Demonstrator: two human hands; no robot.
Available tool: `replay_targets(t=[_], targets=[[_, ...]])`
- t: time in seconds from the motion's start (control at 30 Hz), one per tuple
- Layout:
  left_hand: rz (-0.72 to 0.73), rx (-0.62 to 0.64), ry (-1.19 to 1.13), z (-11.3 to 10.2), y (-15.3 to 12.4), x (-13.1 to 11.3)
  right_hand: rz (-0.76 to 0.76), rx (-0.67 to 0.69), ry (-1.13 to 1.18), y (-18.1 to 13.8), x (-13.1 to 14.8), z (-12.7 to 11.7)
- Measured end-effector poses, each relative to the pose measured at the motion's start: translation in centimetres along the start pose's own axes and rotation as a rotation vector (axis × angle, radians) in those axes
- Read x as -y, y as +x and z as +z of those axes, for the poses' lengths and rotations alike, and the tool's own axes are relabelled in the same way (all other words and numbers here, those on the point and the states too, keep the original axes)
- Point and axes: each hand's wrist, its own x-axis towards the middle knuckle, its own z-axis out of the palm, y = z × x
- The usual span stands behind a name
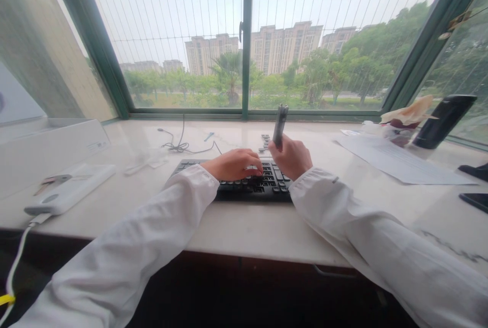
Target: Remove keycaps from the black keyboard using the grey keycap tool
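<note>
A black keyboard [267, 185] lies on the pale stone sill [236, 226] in front of a large window. My left hand [234, 164] rests on its keys with the fingers curled down; whether they hold anything is hidden. My right hand [292, 156] is closed around a slim dark grey tool [280, 123], which it holds upright just above the keyboard's far right part. A few loose dark keycaps [264, 141] lie on the sill just behind the keyboard. Both arms are in white sleeves.
A white power bank [70, 188] with a cable lies at the left. Thin cables [177, 145] trail behind the keyboard. At the right are a paper sheet [396, 157], a black cylinder [444, 120], crumpled wrapping [407, 113] and a dark phone [475, 200].
</note>
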Motion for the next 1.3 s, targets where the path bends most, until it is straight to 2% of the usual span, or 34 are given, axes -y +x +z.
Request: replay_targets(t=[0.23, 0.63, 0.7, 0.93, 1.3], targets=[[-0.043, 0.013, -0.092, 0.2, 0.1, -0.5, 0.140, -0.048, -0.032, 1.0, -1.5, -0.9], [-0.141, -0.001, 0.054, 0.5, 0.3, -1.0, 0.105, -0.003, -0.032, 0.9, -1.5, -0.4], [-0.179, -0.026, 0.050, 0.3, 0.4, -1.0, 0.107, -0.009, -0.026, 0.9, -1.5, -0.4], [-0.342, -0.247, 0.029, -0.4, -0.1, 0.1, 0.125, -0.016, 0.011, 1.0, -1.7, -0.6], [-0.458, -0.252, 0.159, -0.2, -0.7, 1.4, 0.065, -0.076, -0.128, 2.0, -4.0, -1.3]])
